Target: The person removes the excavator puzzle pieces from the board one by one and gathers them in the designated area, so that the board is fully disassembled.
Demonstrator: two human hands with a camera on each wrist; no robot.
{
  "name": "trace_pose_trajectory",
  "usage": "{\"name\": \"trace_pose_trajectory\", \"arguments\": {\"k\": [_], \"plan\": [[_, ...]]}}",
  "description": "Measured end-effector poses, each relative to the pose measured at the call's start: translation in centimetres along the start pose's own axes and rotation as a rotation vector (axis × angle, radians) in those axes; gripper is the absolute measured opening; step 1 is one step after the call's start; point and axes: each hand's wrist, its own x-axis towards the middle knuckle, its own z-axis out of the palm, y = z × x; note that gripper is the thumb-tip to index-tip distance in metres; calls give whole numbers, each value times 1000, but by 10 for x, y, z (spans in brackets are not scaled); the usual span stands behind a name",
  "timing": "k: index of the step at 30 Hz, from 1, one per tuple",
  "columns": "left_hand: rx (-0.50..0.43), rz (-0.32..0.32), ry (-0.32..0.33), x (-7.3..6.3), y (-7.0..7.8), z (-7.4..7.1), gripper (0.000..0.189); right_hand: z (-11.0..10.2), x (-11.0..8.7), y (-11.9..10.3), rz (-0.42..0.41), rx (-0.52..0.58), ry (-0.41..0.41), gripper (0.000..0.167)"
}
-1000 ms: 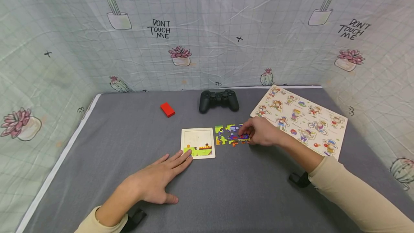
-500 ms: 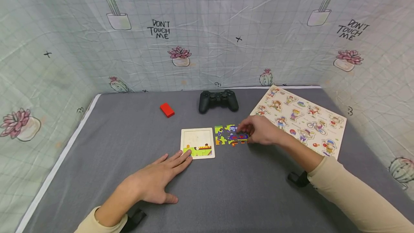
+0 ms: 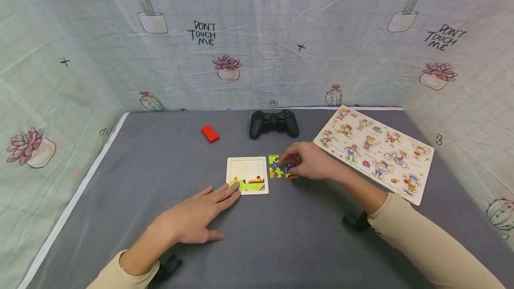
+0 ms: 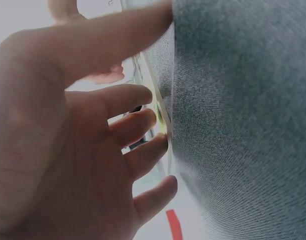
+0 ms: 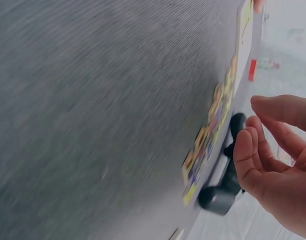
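My left hand [image 3: 194, 217] lies with fingers spread, its fingertips on the near left corner of a small square puzzle tray [image 3: 247, 168]. Green jigsaw pieces [image 3: 250, 187] fill the tray's bottom row; the rest shows bare board. Right of the tray lies a patch of loose jigsaw pieces [image 3: 275, 174], green, purple and orange. Over this patch hovers my right hand [image 3: 309, 162], covering its right part in the head view. The right wrist view shows the right hand's fingers [image 5: 245, 150] loosely curled, thumb apart from them, with nothing between, above the row of pieces [image 5: 208, 135].
A black game controller [image 3: 274, 124] lies behind the pieces. To its left is a red block [image 3: 210, 134]. A large wooden picture board [image 3: 377, 146] lies at the right, partly behind my right forearm. A printed cloth wall [image 3: 257, 57] rises along the table's back edge.
My right hand has come off the right end of the loose pieces and moved left over them. The left hand stays on the tray. The head view has shifted slightly.
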Motion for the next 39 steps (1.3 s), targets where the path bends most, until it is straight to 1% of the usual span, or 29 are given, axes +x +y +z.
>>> {"name": "trace_pose_trajectory", "arguments": {"k": [5, 8, 14, 18, 24, 30, 39], "plan": [[56, 0, 50, -2, 1, -1, 87, 8, 10, -14, -23, 3, -11, 25], [67, -22, 61, -5, 0, -2, 84, 15, 17, -23, -27, -4, -30, 24], [23, -107, 20, -10, -3, -4, 83, 28, 33, -42, -33, -22, -80, 24], [6, -135, 5, -12, -3, -3, 82, 38, 45, -54, -38, -25, -125, 26], [-20, -136, -3, -14, -2, -3, 83, 52, 57, -65, -52, -32, -180, 28], [-45, -136, -18, -14, -3, -1, 84, 61, 64, -70, -89, -75, -188, 29], [-42, -141, -22, -14, -4, -1, 84, 64, 68, -74, -75, -87, -188, 28]]}}
